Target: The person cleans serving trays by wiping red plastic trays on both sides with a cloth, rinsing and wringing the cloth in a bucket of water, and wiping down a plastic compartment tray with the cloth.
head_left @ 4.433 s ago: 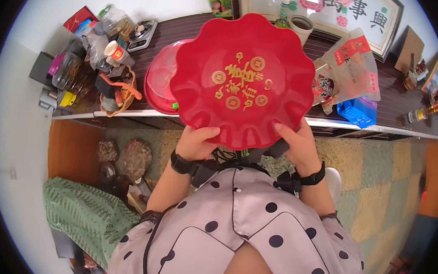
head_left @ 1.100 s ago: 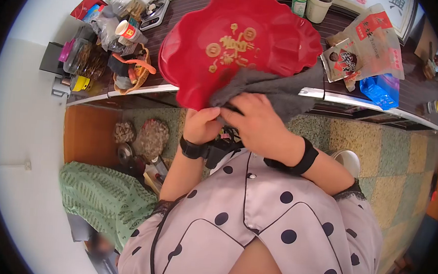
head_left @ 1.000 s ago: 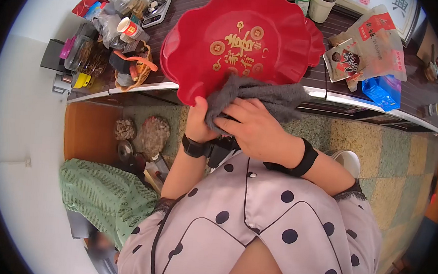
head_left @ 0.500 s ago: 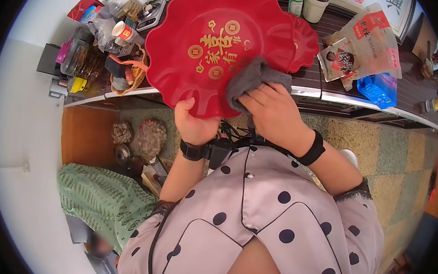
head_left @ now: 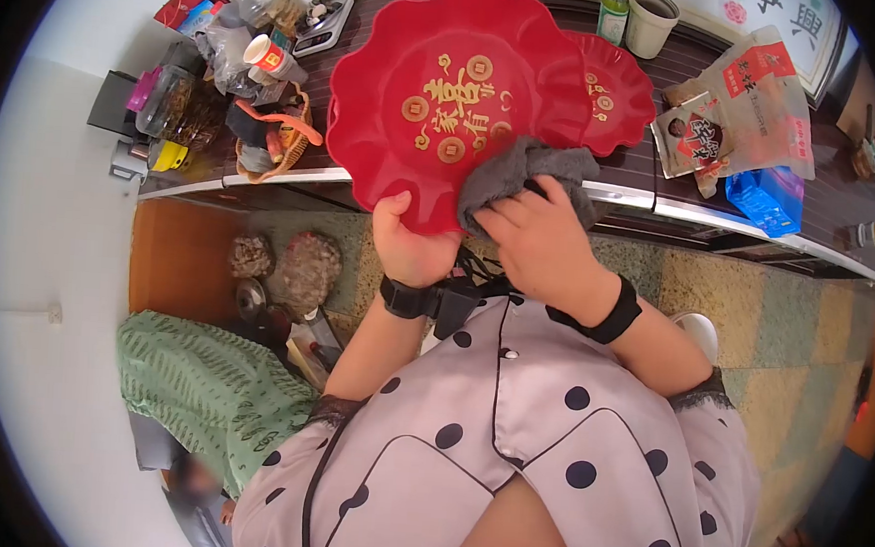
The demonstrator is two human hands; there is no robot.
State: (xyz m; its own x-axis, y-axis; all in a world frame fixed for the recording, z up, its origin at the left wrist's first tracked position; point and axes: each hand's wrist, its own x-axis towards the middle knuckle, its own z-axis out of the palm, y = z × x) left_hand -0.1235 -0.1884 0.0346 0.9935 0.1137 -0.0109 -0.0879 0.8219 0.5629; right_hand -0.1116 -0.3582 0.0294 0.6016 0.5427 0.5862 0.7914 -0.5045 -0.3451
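Observation:
A large red scalloped plate (head_left: 459,89) with gold characters and coin patterns is tilted toward me above the counter edge. My left hand (head_left: 414,247) grips its near rim, thumb on top and fingers underneath. A dark grey cloth (head_left: 523,179) is bunched in my right hand (head_left: 544,245) and pressed on the plate's lower right rim. Behind the large plate, a smaller red scalloped plate (head_left: 614,94) lies on the counter, partly covered.
The dark counter (head_left: 372,29) also bears a wicker basket (head_left: 290,149), a paper cup (head_left: 270,58), a scale (head_left: 322,31), jars, a beige pot (head_left: 651,26), a green bottle (head_left: 614,14), a plastic food bag (head_left: 758,103) and a blue packet (head_left: 768,198). Green cloth (head_left: 211,380) hangs lower left.
Earlier both hands held the large plate without the cloth. The grey cloth is now in my right hand and has moved from near my left thumb to the lower right rim.

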